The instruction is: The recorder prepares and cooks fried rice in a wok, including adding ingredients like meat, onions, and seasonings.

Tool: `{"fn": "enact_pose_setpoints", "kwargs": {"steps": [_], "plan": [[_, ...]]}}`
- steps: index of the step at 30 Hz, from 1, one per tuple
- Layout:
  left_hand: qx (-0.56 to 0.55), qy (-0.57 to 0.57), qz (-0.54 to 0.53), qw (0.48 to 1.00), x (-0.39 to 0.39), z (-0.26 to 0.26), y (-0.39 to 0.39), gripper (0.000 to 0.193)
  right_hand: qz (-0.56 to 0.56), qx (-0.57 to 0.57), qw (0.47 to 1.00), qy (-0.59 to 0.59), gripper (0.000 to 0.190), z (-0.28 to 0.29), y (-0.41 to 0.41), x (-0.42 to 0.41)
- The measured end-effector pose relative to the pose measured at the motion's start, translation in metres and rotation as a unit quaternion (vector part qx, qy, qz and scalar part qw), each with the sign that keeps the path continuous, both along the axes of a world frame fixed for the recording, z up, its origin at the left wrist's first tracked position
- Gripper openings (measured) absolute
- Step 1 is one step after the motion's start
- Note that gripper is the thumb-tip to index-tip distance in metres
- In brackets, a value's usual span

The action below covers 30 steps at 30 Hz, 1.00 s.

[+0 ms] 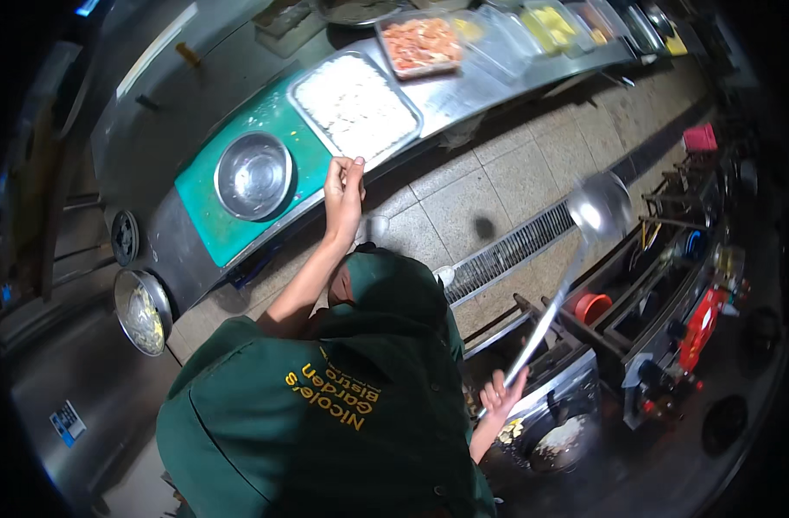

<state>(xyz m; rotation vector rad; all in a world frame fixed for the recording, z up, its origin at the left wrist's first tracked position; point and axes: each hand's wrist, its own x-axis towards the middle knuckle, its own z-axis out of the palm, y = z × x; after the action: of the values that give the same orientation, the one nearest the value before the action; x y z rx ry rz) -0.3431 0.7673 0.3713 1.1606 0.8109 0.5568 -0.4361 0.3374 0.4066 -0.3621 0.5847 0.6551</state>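
Observation:
My left hand [346, 194] is at the near corner of a metal tray [404, 146] filled with white, grainy food. Its fingers are curled and the thumb overlaps the tray's edge; whether it grips the rim is unclear. A steel bowl [253, 175] sits on the green cutting board [222, 236] to the left. My right hand [501, 392] is closed around the handle of a long metal ladle [600, 206], whose bowl is slightly blurred over the floor drain. Below and right of that hand, a dark wok [559, 447] holds white food, with yellow pieces [511, 432] beside it.
A plastic container of pinkish raw meat [423, 45] and several other containers line the steel counter [491, 84]. A metal bowl with yellow residue [141, 313] is at left. The floor drain [517, 246] crosses the tiles. An orange container [592, 308] and red-topped bottles stand by the stoves at right.

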Motion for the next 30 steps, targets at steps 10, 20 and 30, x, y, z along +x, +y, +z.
{"fn": "enact_pose_setpoints", "kwargs": {"steps": [10, 20, 30], "plan": [[0.121, 0.048, 0.213, 0.968, 0.035, -0.094, 0.062, 0.061, 0.301, -0.563, 0.412, -0.650, 0.052, 0.001, 0.259, 0.126], [0.225, 0.126, 0.245, 0.935, 0.062, -0.093, 0.074, 0.044, 0.541, -0.589, 0.415, -0.433, 0.045, 0.042, 0.272, 0.126], [0.242, 0.119, 0.219, 0.938, 0.063, -0.096, 0.078, 0.045, 0.588, -0.332, 0.738, -0.014, 0.041, 0.077, 0.282, 0.134]]}}
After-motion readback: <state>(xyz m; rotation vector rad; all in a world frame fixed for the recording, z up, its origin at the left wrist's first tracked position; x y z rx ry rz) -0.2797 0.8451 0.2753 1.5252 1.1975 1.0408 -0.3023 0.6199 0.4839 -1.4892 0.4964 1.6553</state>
